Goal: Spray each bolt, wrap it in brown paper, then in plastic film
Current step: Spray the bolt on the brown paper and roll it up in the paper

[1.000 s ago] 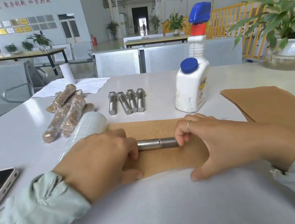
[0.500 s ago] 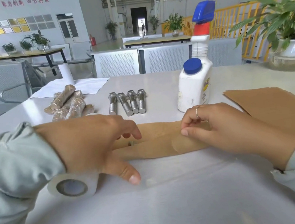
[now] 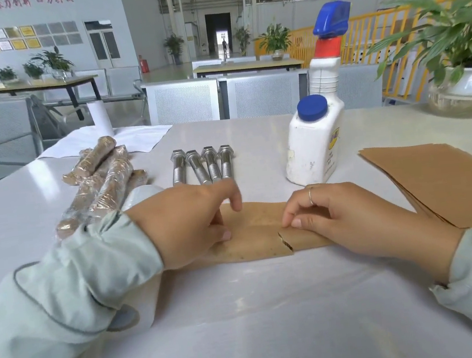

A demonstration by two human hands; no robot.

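Rolling brown paper nearer, left hand shifted right

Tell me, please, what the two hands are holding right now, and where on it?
Both hold the brown paper roll around the bolt: the left hand pinches its left end, the right hand pinches it right of its middle.

Bright hall, metal benches, yellow railing

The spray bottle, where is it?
The spray bottle stands on the table, right of the four bare bolts and just behind the right hand.
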